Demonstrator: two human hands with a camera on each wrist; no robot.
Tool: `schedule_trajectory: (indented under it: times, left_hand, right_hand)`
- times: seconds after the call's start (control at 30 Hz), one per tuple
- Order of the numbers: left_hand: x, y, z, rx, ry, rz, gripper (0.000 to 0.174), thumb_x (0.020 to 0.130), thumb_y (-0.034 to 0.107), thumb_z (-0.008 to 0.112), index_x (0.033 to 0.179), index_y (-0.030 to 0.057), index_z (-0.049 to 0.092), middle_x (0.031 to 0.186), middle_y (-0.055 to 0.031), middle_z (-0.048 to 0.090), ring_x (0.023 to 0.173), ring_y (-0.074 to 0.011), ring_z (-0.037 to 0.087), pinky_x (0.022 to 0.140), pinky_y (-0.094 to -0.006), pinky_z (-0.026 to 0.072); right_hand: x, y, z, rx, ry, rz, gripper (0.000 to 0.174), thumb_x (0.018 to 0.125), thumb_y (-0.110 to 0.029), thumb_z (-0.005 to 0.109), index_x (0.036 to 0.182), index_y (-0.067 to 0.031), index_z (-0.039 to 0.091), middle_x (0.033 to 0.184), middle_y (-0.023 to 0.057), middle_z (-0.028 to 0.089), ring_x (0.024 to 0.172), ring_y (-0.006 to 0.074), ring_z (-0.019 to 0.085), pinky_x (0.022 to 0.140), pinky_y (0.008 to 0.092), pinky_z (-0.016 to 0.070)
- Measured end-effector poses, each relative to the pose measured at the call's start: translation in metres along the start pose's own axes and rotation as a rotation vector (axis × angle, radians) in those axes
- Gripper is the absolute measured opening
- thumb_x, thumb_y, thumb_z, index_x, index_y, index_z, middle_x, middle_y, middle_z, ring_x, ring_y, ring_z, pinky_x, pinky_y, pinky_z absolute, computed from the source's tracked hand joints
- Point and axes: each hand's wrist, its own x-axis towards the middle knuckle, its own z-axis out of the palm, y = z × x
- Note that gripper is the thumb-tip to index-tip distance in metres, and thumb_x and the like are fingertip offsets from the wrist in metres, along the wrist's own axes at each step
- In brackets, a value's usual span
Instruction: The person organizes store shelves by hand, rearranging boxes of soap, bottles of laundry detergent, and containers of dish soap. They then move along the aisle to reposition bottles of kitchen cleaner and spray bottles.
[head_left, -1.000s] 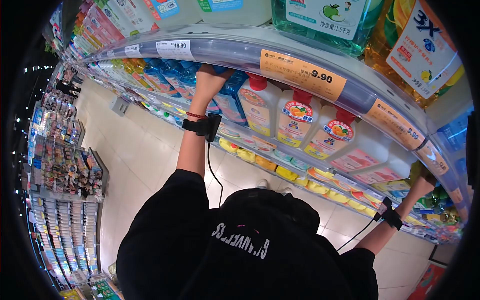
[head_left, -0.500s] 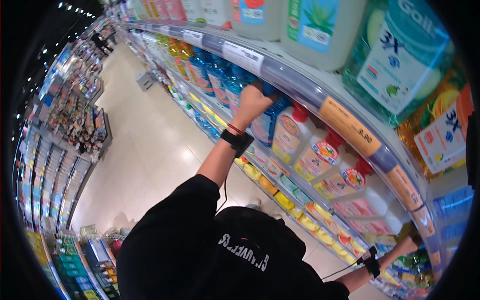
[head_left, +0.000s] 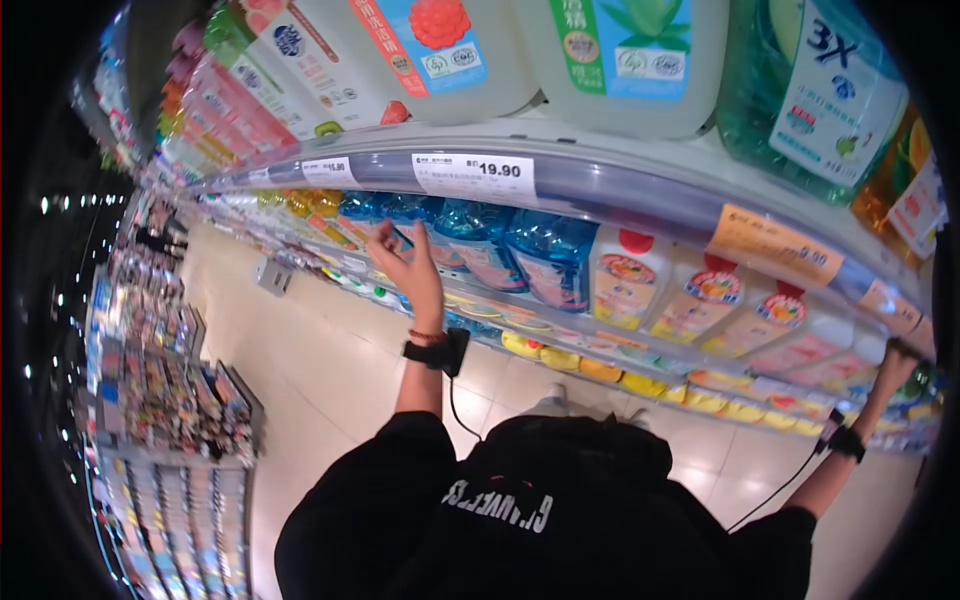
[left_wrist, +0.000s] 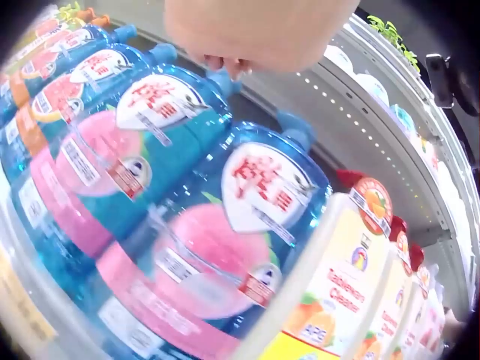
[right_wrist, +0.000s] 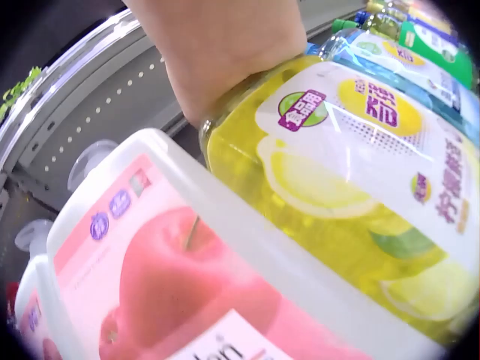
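Note:
In the head view my left hand [head_left: 408, 268] stands in front of the blue dish soap bottles [head_left: 548, 262], its thumb and fingers apart with nothing held. The left wrist view has its fingertips over the caps of these blue bottles [left_wrist: 176, 247], which carry pink fruit labels. Far to the right, my right hand [head_left: 897, 368] reaches under the shelf edge. It grips the top of a yellow dish soap bottle [right_wrist: 322, 180] with a lemon label; its fingers and the cap are hidden behind the hand. White bottles with red apple labels [right_wrist: 187, 262] stand beside that bottle.
White cleaner bottles with red caps and orange labels [head_left: 630, 275] fill the row between my hands. Above runs a shelf edge with price tags [head_left: 475, 178], holding large soap bottles [head_left: 625, 70]. A lower shelf holds yellow packs [head_left: 645, 385]. Tiled floor [head_left: 320, 360] and display racks lie left.
My left hand has let go of a blue bottle's top and moved back from it, its fingers opening. My right hand stays at the yellow bottle. The head view has swung.

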Motion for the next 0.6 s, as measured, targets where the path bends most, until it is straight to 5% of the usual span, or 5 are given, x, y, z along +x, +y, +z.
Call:
schedule_trajectory:
  times: [0.13, 0.33, 0.43, 0.6]
  left_hand:
    - [0.064, -0.056, -0.001, 0.441, -0.271, 0.192, 0.036, 0.078, 0.018, 0.073, 0.106, -0.0004, 0.060, 0.111, -0.0162, 0.053, 0.105, -0.0285, 0.047, 0.094, -0.0382, 0.0354]
    - [0.085, -0.060, 0.027, 0.004, -0.420, -0.082, 0.039, 0.074, 0.020, 0.073, 0.105, -0.0016, 0.063, 0.098, -0.0204, 0.066, 0.090, -0.0363, 0.061, 0.080, -0.0389, 0.0460]
    - [0.092, -0.099, 0.039, 0.058, -0.338, 0.156, 0.031, 0.076, 0.021, 0.069, 0.098, -0.0001, 0.065, 0.091, -0.0210, 0.068, 0.085, -0.0382, 0.065, 0.075, -0.0393, 0.0487]
    - [0.108, -0.123, 0.037, 0.110, -0.466, 0.199, 0.030, 0.079, 0.023, 0.067, 0.099, 0.0013, 0.065, 0.097, -0.0208, 0.067, 0.092, -0.0390, 0.063, 0.079, -0.0395, 0.0482]
  right_hand:
    - [-0.017, 0.010, -0.010, -0.202, 0.011, 0.255, 0.071, 0.078, -0.029, 0.072, 0.131, 0.0039, 0.038, 0.125, 0.0170, 0.054, 0.111, 0.0244, 0.054, 0.098, 0.0346, 0.0385]
    - [-0.028, -0.004, -0.012, -0.235, -0.003, 0.233, 0.056, 0.083, -0.026, 0.066, 0.127, 0.0045, 0.047, 0.121, 0.0183, 0.057, 0.112, 0.0285, 0.055, 0.096, 0.0353, 0.0390]
    - [-0.027, 0.003, -0.013, -0.303, 0.023, 0.272, 0.052, 0.082, -0.022, 0.064, 0.124, 0.0042, 0.051, 0.122, 0.0182, 0.057, 0.112, 0.0289, 0.055, 0.096, 0.0349, 0.0394]
    - [-0.024, -0.030, -0.008, -0.189, 0.083, 0.281, 0.049, 0.079, -0.018, 0.065, 0.122, 0.0040, 0.054, 0.118, 0.0170, 0.061, 0.108, 0.0278, 0.058, 0.094, 0.0347, 0.0415]
